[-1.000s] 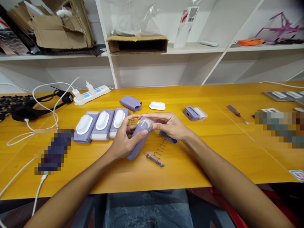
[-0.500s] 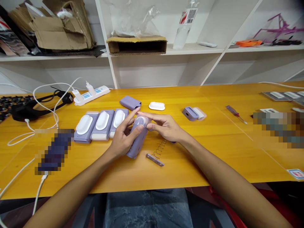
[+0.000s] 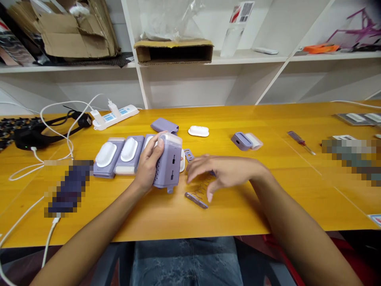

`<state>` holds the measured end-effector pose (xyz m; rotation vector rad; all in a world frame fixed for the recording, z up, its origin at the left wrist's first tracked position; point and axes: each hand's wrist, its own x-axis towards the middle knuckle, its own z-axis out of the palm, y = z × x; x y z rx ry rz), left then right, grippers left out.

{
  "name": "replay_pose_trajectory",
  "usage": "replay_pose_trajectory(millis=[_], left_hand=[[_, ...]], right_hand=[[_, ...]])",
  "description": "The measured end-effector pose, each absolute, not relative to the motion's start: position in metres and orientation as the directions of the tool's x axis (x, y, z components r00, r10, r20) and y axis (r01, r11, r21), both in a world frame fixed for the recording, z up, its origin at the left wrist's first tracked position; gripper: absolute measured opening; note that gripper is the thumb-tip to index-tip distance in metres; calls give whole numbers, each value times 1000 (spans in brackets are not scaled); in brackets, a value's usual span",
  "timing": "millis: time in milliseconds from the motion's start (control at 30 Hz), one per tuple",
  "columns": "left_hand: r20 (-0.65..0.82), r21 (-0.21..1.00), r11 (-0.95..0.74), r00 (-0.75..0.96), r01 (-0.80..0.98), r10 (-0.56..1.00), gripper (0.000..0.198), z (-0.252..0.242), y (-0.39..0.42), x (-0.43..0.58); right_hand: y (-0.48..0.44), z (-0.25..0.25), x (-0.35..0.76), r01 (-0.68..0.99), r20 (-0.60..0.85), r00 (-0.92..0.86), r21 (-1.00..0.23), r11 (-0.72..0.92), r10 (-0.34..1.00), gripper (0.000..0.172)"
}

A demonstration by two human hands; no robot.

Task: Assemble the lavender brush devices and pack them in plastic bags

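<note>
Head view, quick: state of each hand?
Left hand: closed, holding a lilac plastic housing.
Right hand: open, empty, above a coil spring.

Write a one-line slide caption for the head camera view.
Left hand grips a lilac plastic casing upright while the right hand hovers over a coiled spring and flat strip.

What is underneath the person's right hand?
Below the right hand lie a coiled metal spring and, at its near end, a narrow lilac plate. A lilac piece shows by the fingers, mostly covered; the palm hides the rest.
</note>
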<state>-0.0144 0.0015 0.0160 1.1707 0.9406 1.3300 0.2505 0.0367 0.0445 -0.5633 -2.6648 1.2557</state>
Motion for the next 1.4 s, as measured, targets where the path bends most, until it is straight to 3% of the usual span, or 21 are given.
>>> replay_pose_trajectory(millis=[167,300,533,733,1000,1400], left_hand=[[86,962,-61,84,-267,993,66,18,1,-14],[73,945,-53,51,-322,996,61,19,0,-10],[106,914,-114,-43,-390,993,60,18,7,-14],[141,887,-173,-105,-429,984,65,25,5,-18],[290,853,-321,-137,-411,947,81,22,8,-19],[327,838,-374,-183,-397,927,95,21,10,-21]], right_hand=[[26,34,242,372,-73,-907,-603,706,415,16],[28,32,241,435,-86,-881,-534,725,465,17],[37,42,250,376,-106,-846,-814,443,523,14],[42,49,255,240,-25,-798,-930,279,602,24],[51,32,256,105,-11,-755,-989,105,656,33],[51,28,247,-16,0,-736,-1000,-16,677,31]])
